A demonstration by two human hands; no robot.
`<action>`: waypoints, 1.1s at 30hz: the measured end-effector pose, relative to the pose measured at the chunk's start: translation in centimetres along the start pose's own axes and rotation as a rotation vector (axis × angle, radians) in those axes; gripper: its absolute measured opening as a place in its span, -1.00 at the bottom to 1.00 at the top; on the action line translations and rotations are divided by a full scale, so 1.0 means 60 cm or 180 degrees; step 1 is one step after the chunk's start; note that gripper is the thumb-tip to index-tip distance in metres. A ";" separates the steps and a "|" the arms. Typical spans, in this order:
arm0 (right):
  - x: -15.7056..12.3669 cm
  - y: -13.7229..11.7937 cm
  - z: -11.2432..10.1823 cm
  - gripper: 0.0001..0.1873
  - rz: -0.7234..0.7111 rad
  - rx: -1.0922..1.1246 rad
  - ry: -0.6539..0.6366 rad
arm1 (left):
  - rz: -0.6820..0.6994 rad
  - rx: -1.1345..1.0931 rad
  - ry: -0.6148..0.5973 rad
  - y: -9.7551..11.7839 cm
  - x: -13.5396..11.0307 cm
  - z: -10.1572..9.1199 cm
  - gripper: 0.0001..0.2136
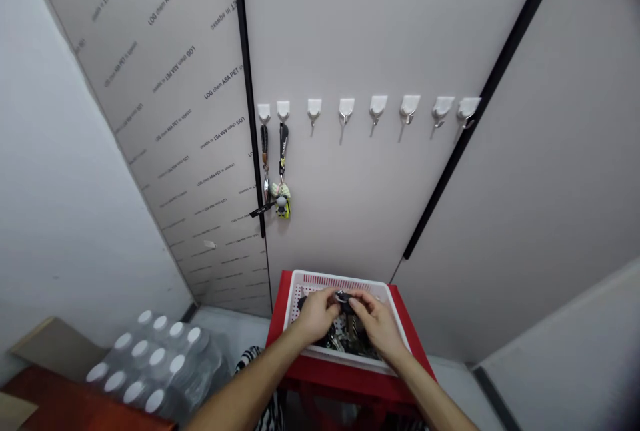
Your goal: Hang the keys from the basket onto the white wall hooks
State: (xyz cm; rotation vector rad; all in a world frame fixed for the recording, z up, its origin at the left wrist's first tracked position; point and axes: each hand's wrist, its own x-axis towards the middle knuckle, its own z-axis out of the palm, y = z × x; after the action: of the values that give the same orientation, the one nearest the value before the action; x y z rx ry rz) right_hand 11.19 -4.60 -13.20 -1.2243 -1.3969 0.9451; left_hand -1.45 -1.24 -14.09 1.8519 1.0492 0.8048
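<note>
My left hand (319, 315) and my right hand (376, 322) are together over a white plastic basket (353, 359). Between them, the fingers of both hands pinch a small dark keychain (344, 298) with a shiny metal part; its finer details are too small to make out. Below my hands, the basket holds a jumble of dark and metallic pieces (336, 339) that look like keys and keychains. My fingers and wrists hide some of this pile.
The basket rests on a red stool or small table (416, 341) against a grey panel wall. Several white hooks (347, 107) run across the wall. Two keychains, one with a brown-and-black strap (265, 144) and one with a figure (282, 204), hang at left. Capped bottles (157, 358) stand lower left.
</note>
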 end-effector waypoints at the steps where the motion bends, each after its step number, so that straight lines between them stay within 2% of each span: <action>1: 0.000 0.001 0.000 -0.79 -0.0006 -0.0046 -0.0023 | -0.0086 -0.0336 -0.0009 0.000 0.004 0.002 -0.67; 6: 0.001 0.005 0.000 -0.79 -0.0050 -0.0207 -0.0147 | -0.0685 -0.1907 -0.0038 0.013 0.011 -0.003 -0.66; 9: 0.002 0.002 0.001 -0.80 -0.0062 -0.0216 -0.0128 | -0.0936 -0.2321 0.0024 0.023 0.006 -0.009 -0.68; 12: 0.002 0.001 0.001 -0.79 -0.0015 -0.0240 -0.0023 | -0.0997 -0.2553 0.0093 0.028 0.002 -0.010 -0.74; 19: -0.002 0.006 0.002 -0.77 0.0063 -0.0427 -0.0015 | -0.0888 -0.2763 0.0711 0.030 0.004 0.000 -0.84; 25: 0.007 -0.019 0.006 -0.71 0.0093 -0.0185 0.0094 | -0.0639 -0.2728 0.0690 0.046 0.000 -0.003 -0.92; 29: 0.022 -0.039 0.010 -0.71 -0.0091 -0.0239 -0.0032 | -0.0505 -0.2469 0.0730 0.062 -0.001 -0.008 -0.93; 33: 0.032 -0.051 0.008 -0.69 -0.0026 -0.0275 -0.0137 | -0.0417 -0.2226 0.0806 0.070 0.002 -0.017 -0.91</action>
State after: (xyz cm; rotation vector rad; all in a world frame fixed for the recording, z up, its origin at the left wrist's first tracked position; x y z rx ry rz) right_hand 10.15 -3.21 -9.98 -1.2680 -1.4889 0.9184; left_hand -0.78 -2.04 -9.89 1.1007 0.8734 1.1672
